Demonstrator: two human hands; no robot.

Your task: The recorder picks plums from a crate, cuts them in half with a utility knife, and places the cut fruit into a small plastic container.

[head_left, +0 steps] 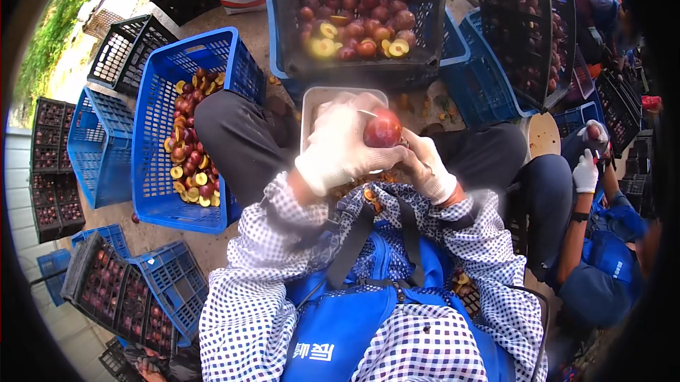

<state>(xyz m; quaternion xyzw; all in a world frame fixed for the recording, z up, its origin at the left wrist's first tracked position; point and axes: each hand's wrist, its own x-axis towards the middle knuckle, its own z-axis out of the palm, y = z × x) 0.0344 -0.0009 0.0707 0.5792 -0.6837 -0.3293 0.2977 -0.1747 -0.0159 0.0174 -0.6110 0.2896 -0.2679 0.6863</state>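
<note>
Your left hand (338,143), in a white glove, is closed around a red plum (382,130) just above the centre of the frame, with the fingers wrapped over the fruit's left side. A thin blade-like edge shows at the top of the plum; what it belongs to cannot be told. Your right hand (428,167), also gloved in white, sits just right of and below the plum, fingers curled and touching its lower right side. Whether this hand grips a tool cannot be told.

Directly behind your hands, a pale rectangular tray (312,102) rests between your knees. Above it, at upper centre, a dark crate (358,67) holds whole red plums and a few halved ones with yellow flesh. At centre left, a blue crate (159,99) holds halved plums along its inner side. More dark crates of plums (117,290) sit at lower left.

At the right edge, another person's gloved hands (588,162) hold a plum, well apart from yours.
</note>
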